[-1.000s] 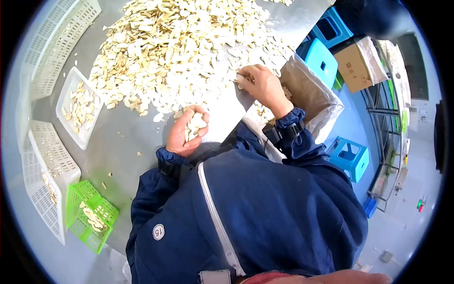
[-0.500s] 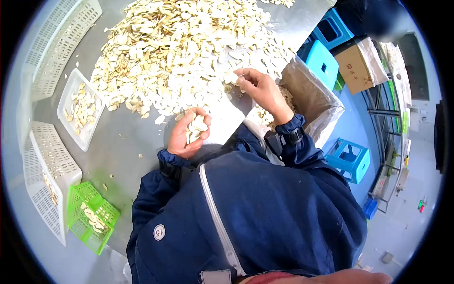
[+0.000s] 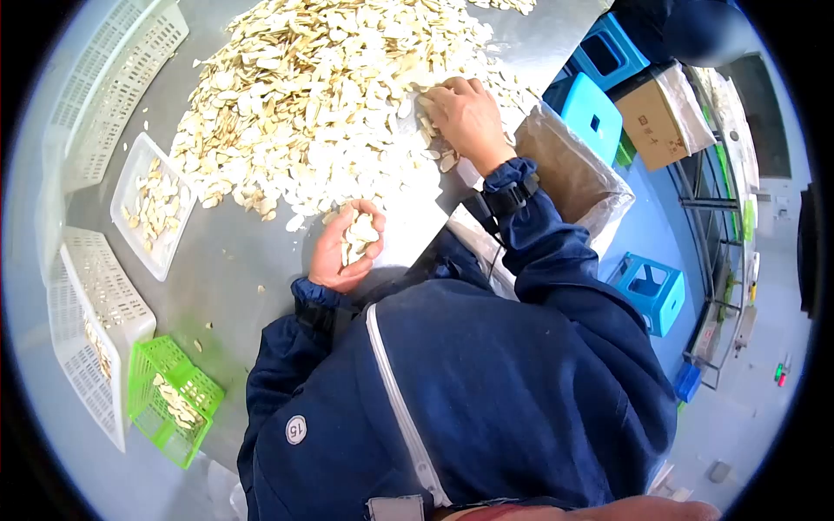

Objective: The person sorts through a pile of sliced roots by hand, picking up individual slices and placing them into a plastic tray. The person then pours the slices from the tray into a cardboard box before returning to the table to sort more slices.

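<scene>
Many pale, thin slices point(image 3: 304, 113) lie heaped on a grey metal table point(image 3: 252, 252). My left hand point(image 3: 343, 247), palm up near the table's front edge, is cupped round several slices point(image 3: 359, 233). Over the right side of the heap is my right hand point(image 3: 469, 122), back upward, its fingers curled down onto the slices. Its fingertips are partly hidden, so whether a slice is between them does not show. Right beside this hand and below the table edge stands a box with a clear plastic liner point(image 3: 578, 174).
At the left are a white tray point(image 3: 156, 260) with slices, white perforated baskets point(image 3: 130, 104) point(image 3: 113, 286) and a green basket point(image 3: 178, 373). Blue stools point(image 3: 592, 117) point(image 3: 651, 291), a cardboard box point(image 3: 656, 126) and a rack point(image 3: 712, 208) stand at the right. Part of another person point(image 3: 695, 30) shows at the top right.
My right hand has moved up and slightly left, from the heap's near edge onto the slices, and has turned back upward. My left hand stays in place with its slices.
</scene>
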Available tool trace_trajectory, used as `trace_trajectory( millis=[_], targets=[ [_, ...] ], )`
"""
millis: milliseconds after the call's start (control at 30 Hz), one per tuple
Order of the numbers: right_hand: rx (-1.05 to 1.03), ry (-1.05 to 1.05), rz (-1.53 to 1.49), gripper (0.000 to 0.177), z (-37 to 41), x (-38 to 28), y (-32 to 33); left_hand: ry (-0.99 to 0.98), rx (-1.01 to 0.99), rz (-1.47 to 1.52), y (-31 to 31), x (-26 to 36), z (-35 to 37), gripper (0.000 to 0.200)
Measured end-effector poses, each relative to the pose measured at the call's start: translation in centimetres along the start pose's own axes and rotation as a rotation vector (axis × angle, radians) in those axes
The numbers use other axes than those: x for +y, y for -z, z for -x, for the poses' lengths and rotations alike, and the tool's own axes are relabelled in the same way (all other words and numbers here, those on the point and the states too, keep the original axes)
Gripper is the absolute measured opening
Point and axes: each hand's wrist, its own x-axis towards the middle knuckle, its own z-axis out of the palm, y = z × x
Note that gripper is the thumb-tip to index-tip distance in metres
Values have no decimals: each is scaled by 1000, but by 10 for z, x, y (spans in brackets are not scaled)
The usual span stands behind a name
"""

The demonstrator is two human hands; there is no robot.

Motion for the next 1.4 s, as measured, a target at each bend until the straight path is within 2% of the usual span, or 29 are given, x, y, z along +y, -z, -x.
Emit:
trace_trajectory(
  millis=[100,133,233,267,400,467,500,533,567,633,867,1000,1100,1233,1333,1400],
  targets=[
    [8,54,-41,17,-2,0,6,-2,-2,11,0,0,0,31],
    [87,82,-90,16,-1,2,9,-3,3,8,0,0,0,31],
    [-34,-309,-377,17,13,0,21,5,11,3,1,0,-1,31],
    [-38,-350,-399,22,18,-3,30,8,12,0,1,0,-2,31],
    [-287,-481,-592,27,38,-32,54,9,25,-44,0,0,-2,31],
    [-278,-309,-678,24,52,-63,57,11,31,-54,-1,-1,-2,32],
    [-219,-136,-678,21,60,-75,53,-9,57,-65,-3,-2,-1,32],
    [-104,133,-559,18,61,-82,50,-29,83,-76,-6,-4,-1,33],
    [-60,270,-492,20,61,-92,53,-50,111,-87,-8,-5,0,33],
    [-110,377,-497,27,62,-99,51,-65,113,-86,-6,-6,2,33],
    [-106,473,-579,33,63,-99,55,-47,69,-154,5,-5,3,32],
    [-85,385,-622,32,72,-102,46,-46,81,-164,5,-4,3,31],
    [-141,246,-698,35,75,-106,49,-7,78,-172,11,-3,3,31],
    [-156,195,-731,38,76,-109,45,-16,92,-215,6,-2,4,27],
    [-160,159,-744,30,76,-112,46,-60,126,-196,-4,-4,4,23],
    [-173,36,-840,25,75,-116,49,-74,63,-191,4,-5,3,22]
  ],
)
